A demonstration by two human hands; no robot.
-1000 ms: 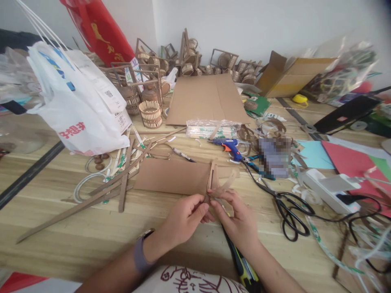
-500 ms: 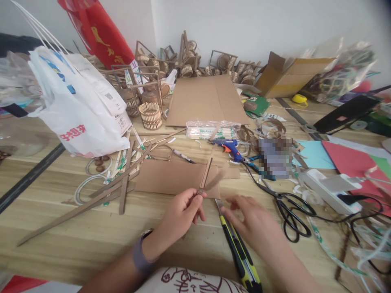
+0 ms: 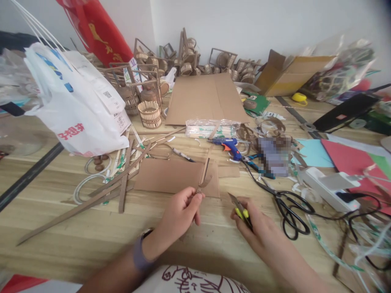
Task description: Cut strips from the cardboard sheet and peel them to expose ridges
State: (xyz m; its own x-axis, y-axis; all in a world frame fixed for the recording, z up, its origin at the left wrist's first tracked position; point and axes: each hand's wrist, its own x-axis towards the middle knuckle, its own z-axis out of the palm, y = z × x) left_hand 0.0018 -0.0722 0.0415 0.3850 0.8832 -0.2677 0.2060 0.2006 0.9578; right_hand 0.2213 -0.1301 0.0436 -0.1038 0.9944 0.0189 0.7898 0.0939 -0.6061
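Between the thumb and fingers of my left hand point(image 3: 182, 211) are thin brown strips point(image 3: 205, 174), one upright and one curling off to the right. Their lower ends are hidden by the fingers. My right hand point(image 3: 259, 221) is closed round a yellow-and-black utility knife point(image 3: 241, 212), its blade out and pointing up and left, a short way to the right of the strips. Just beyond my left hand lies a flat piece of cardboard point(image 3: 171, 175) on the wooden table point(image 3: 122, 248).
Black-handled scissors point(image 3: 293, 209) and a white power strip point(image 3: 331, 189) lie to the right. Beyond the cardboard is a blue glue gun point(image 3: 229, 146). A white plastic bag point(image 3: 73, 106) and small slatted buckets point(image 3: 149, 114) stand on the left, near long brown strips point(image 3: 76, 209).
My right hand has picked the utility knife up off the table and now grips it. The curling strip in my left hand has swung lower.
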